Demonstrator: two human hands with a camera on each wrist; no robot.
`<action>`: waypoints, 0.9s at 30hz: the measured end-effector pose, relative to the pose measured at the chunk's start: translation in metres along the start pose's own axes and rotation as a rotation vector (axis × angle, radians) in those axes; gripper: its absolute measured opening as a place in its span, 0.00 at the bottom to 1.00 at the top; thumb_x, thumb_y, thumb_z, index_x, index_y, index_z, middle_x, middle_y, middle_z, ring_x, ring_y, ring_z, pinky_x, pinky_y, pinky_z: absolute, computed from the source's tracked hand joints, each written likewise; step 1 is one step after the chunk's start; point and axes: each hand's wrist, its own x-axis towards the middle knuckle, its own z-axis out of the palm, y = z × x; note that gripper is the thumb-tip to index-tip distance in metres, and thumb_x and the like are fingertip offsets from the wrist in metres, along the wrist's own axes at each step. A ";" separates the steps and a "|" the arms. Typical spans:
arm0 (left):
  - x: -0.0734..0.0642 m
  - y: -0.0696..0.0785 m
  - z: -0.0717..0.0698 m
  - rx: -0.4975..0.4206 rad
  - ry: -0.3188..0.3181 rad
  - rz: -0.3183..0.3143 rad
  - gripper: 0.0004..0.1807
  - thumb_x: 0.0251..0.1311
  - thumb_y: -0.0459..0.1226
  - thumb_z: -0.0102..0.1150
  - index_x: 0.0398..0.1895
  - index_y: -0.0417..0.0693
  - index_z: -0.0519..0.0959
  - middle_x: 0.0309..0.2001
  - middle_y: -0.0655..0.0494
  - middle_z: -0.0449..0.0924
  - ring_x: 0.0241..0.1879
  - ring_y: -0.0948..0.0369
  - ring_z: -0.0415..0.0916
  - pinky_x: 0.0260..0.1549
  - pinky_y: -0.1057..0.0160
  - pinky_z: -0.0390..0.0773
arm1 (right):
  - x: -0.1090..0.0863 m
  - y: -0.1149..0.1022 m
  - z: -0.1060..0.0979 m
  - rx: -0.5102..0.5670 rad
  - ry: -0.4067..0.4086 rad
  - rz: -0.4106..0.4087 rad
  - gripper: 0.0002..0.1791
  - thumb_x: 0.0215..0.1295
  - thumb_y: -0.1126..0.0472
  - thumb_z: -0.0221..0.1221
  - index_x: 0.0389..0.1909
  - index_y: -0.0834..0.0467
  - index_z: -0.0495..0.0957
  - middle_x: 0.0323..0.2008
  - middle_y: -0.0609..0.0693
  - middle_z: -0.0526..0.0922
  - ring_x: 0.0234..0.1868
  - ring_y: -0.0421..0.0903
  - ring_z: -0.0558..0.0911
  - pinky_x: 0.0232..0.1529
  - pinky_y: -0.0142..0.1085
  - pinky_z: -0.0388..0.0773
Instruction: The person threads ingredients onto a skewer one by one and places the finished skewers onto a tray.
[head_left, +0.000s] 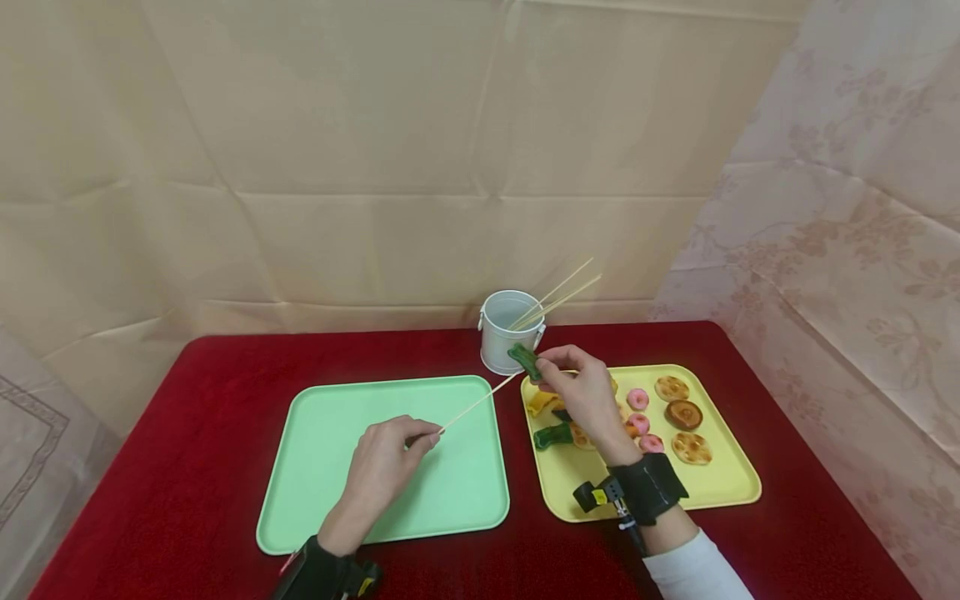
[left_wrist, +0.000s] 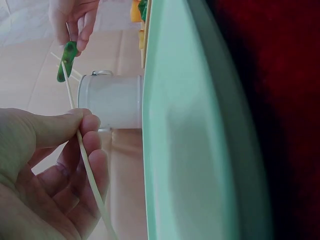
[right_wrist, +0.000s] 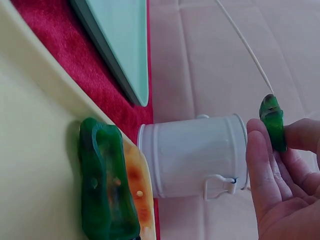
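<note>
Above the green tray (head_left: pixel 330 467), my left hand (head_left: pixel 386 462) pinches a thin wooden skewer (head_left: pixel 480 401) between thumb and forefinger. The skewer slants up to the right. My right hand (head_left: pixel 581 387) holds a green pepper piece (head_left: pixel 525 360) between thumb and fingers, in front of the white bucket. In the left wrist view the skewer's far end meets the face of the pepper piece (left_wrist: pixel 66 60). From the right wrist the skewer (right_wrist: pixel 250 55) reaches the upper end of the pepper piece (right_wrist: pixel 272 122); its tip is hidden there.
A white metal bucket (head_left: pixel 498 346) at the back holds several skewers (head_left: pixel 558 296). On the yellow tray (head_left: pixel 723 479) lie another green pepper piece (head_left: pixel 552 436), pink rings (head_left: pixel 637 399), brown round slices (head_left: pixel 684 414) and yellow pieces (head_left: pixel 538 402). A red cloth (head_left: pixel 202 433) covers the table.
</note>
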 end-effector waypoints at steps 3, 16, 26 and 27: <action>0.000 0.000 0.001 -0.005 0.005 0.002 0.07 0.57 0.30 0.74 0.37 0.50 0.92 0.30 0.63 0.86 0.27 0.66 0.77 0.25 0.67 0.71 | -0.001 0.000 0.002 0.014 -0.005 -0.008 0.11 0.72 0.61 0.64 0.47 0.66 0.82 0.39 0.61 0.87 0.35 0.54 0.89 0.38 0.33 0.86; 0.001 0.000 0.002 -0.039 0.014 0.001 0.07 0.57 0.30 0.75 0.37 0.49 0.92 0.31 0.62 0.87 0.29 0.64 0.79 0.26 0.67 0.73 | -0.005 0.002 0.006 0.021 -0.037 -0.016 0.12 0.72 0.61 0.64 0.48 0.66 0.82 0.42 0.61 0.86 0.36 0.47 0.89 0.42 0.32 0.85; 0.002 0.004 0.006 -0.140 -0.013 -0.104 0.03 0.63 0.36 0.72 0.34 0.45 0.90 0.26 0.65 0.85 0.27 0.67 0.78 0.28 0.66 0.71 | -0.008 -0.001 0.011 0.067 -0.027 -0.027 0.11 0.71 0.62 0.66 0.48 0.65 0.83 0.42 0.59 0.86 0.41 0.55 0.89 0.43 0.33 0.85; 0.001 0.004 0.006 -0.143 -0.012 -0.104 0.04 0.64 0.37 0.72 0.34 0.45 0.90 0.25 0.65 0.85 0.27 0.67 0.77 0.27 0.66 0.70 | -0.009 -0.002 0.012 0.074 -0.027 -0.029 0.11 0.71 0.63 0.66 0.48 0.66 0.83 0.42 0.60 0.86 0.41 0.56 0.89 0.43 0.33 0.85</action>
